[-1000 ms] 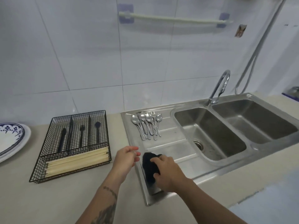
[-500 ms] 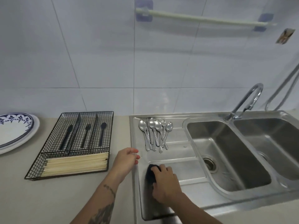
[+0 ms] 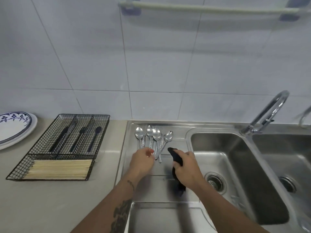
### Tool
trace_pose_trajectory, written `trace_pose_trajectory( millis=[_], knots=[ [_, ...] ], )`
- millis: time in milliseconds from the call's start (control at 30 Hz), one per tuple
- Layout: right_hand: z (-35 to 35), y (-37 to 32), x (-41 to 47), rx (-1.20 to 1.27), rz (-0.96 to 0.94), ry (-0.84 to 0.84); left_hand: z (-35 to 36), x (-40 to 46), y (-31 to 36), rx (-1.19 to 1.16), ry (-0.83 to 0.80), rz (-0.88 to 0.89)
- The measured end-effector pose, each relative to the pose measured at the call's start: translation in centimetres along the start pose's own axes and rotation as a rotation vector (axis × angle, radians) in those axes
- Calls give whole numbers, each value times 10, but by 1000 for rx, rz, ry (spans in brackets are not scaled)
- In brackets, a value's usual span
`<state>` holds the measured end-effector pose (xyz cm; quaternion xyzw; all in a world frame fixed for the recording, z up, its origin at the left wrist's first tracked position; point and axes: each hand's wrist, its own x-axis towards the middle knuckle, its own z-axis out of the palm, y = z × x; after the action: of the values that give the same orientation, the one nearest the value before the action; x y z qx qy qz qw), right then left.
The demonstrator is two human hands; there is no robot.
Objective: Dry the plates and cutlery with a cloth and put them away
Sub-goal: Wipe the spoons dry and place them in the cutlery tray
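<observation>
Several steel spoons (image 3: 156, 135) lie in a bunch on the sink's drainboard (image 3: 176, 130), bowls toward the wall. My left hand (image 3: 141, 159) is at their handle ends, thumb and fingertips pinching a spoon handle that still lies on the board. Just right of the handles, my right hand (image 3: 186, 170) grips a dark cloth (image 3: 175, 157); one end sticks up past my thumb and the other hangs below my palm. Stacked blue-patterned plates (image 3: 11, 128) sit on the counter at the far left.
A black wire cutlery tray (image 3: 101, 116) stands left of the sink, with black utensils (image 3: 94, 138) in its rear slots and pale chopsticks (image 3: 58, 169) across the front. Two sink basins (image 3: 235, 165) and a curved faucet (image 3: 269, 111) are to the right. A towel rail (image 3: 210, 8) hangs on the wall.
My left hand has moved forward from the counter edge to the spoon handles. My right hand has lifted the cloth off the drainboard and carried it up beside the spoons.
</observation>
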<state>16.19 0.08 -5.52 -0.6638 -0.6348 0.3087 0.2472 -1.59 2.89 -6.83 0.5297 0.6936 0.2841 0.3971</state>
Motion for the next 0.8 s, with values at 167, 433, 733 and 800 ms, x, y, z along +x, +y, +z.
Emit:
trace_pose_trajectory(
  millis=[167, 433, 733, 800],
  knots=[
    [-15, 29, 16, 49, 11, -38, 40, 28, 12, 326, 69, 81],
    [-25, 64, 46, 131, 7, -138, 74, 51, 14, 595, 164, 76],
    [-17, 68, 60, 244, 39, -132, 79, 57, 19, 680, 119, 58],
    [-17, 68, 58, 251, 48, -132, 80, 59, 18, 723, 111, 76]
  ],
)
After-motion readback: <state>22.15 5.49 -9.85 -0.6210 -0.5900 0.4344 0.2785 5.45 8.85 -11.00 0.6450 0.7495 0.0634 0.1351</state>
